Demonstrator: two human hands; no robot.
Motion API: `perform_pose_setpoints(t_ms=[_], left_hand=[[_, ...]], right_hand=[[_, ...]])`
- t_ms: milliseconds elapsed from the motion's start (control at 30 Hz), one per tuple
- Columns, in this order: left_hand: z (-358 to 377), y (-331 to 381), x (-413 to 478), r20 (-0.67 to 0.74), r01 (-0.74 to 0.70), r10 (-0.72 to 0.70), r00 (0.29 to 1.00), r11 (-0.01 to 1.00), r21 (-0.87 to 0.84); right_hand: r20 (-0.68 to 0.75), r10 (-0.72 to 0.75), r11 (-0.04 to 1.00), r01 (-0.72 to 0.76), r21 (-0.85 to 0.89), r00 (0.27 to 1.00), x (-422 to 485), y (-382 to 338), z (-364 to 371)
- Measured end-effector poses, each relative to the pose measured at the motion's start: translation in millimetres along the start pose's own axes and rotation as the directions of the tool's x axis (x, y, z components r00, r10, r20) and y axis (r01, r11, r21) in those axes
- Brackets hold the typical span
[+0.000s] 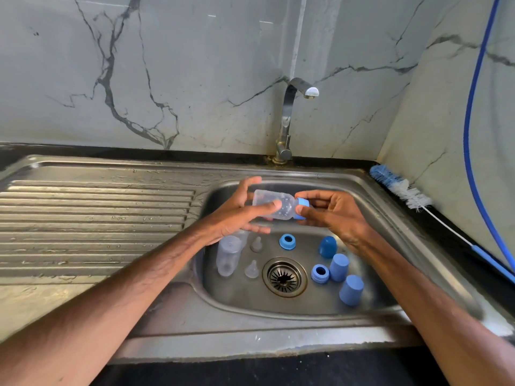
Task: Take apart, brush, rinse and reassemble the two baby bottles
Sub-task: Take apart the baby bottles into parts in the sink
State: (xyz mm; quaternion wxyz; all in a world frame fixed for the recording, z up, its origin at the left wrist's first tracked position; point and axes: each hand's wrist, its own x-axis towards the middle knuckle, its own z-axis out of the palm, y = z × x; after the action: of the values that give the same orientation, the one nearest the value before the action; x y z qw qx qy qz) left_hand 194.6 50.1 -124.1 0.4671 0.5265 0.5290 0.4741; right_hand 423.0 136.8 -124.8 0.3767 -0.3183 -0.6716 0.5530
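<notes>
Centre frame over the sink [390, 218], left hand [237, 217] grips a clear bottle [266, 201]; right hand [337, 215] pinches its blue collar [303, 203]. Second bottle [228, 256], teats [252, 270], loose rings [287, 241] and caps [339, 267] lie in the basin, brush [401, 188] at right on the surface: looks mid-task, reassembly mostly left

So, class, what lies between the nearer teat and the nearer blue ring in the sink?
The drain, nothing else, lies between that teat and ring; the head view shows it.

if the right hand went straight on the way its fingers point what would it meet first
The right hand points left and pinches the blue ring on the clear bottle, so the bottle itself comes first, then probably the left hand gripping it; depth is hard to judge.
</notes>
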Motion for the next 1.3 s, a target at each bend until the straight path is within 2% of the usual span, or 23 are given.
perform_pose_setpoints(t_ms=[100, 300, 433, 500, 567, 633, 700, 767, 900, 1033, 1167, 1300], left_hand=[[-5.2, 2.8, 1.1, -0.023, -0.098, 0.1, 0.995, 0.993, 0.058], [-9.8, 4.4, -1.7, -0.17, -0.026, 0.069, 0.983, 0.97, 0.241], [-23.0, 3.5, -2.0, -0.388, -0.101, 0.227, 0.893, 0.943, 0.318], [-32.6, 4.2, -3.7, -0.347, -0.159, 0.339, 0.874, 0.876, 0.456], [-40.0, 7.6, -6.1, -0.222, -0.201, 0.428, 0.876, 0.743, 0.638], [-42.1, 14.0, -7.4, -0.108, -0.214, 0.451, 0.886, 0.604, 0.768], [-41.0, 19.1, -7.4, -0.002, -0.22, 0.404, 0.915, 0.502, 0.836], [-38.9, 21.0, -8.7, 0.076, -0.221, 0.32, 0.944, 0.444, 0.869], [-41.7, 20.1, -10.5, 0.133, -0.154, 0.084, 0.988, 0.351, 0.923], [-48.2, 20.7, -13.8, 0.205, -0.16, -0.126, 0.971, 0.297, 0.941], [-37.4, 17.6, -16.0, 0.261, -0.215, -0.199, 0.944, 0.228, 0.95], [-24.3, 10.3, -19.8, 0.251, -0.209, -0.264, 0.931, 0.177, 0.962]], right_hand=[[-0.005, 0.002, 1.0, -0.002, 0.015, 1.0, 0.8, 0.9, -3.1], [0.075, -0.057, 0.998, 0.059, -0.036, 0.996, -1.6, -0.6, -1.4], [0.067, -0.113, 0.991, 0.117, -0.058, 0.991, -1.2, -1.0, -6.6], [0.075, -0.119, 0.988, 0.126, -0.095, 0.99, -0.6, -0.3, -6.0], [0.096, -0.112, 0.98, 0.126, -0.155, 0.989, 0.3, 2.4, -2.7], [0.116, -0.095, 0.973, 0.117, -0.2, 0.989, 1.6, 5.8, 1.1], [0.15, -0.082, 0.973, 0.112, -0.2, 0.985, 3.7, 9.7, 4.0], [0.188, -0.067, 0.978, 0.102, -0.18, 0.98, 6.1, 12.3, 6.3], [0.24, -0.061, 0.965, 0.118, -0.233, 0.969, 9.1, 15.9, 7.8], [0.291, -0.041, 0.968, 0.11, -0.224, 0.956, 9.9, 18.9, 11.2], [0.33, -0.006, 0.971, 0.084, -0.224, 0.944, 12.1, 21.0, 14.2], [0.365, 0.035, 0.965, 0.063, -0.254, 0.93, 14.6, 23.6, 14.5]])
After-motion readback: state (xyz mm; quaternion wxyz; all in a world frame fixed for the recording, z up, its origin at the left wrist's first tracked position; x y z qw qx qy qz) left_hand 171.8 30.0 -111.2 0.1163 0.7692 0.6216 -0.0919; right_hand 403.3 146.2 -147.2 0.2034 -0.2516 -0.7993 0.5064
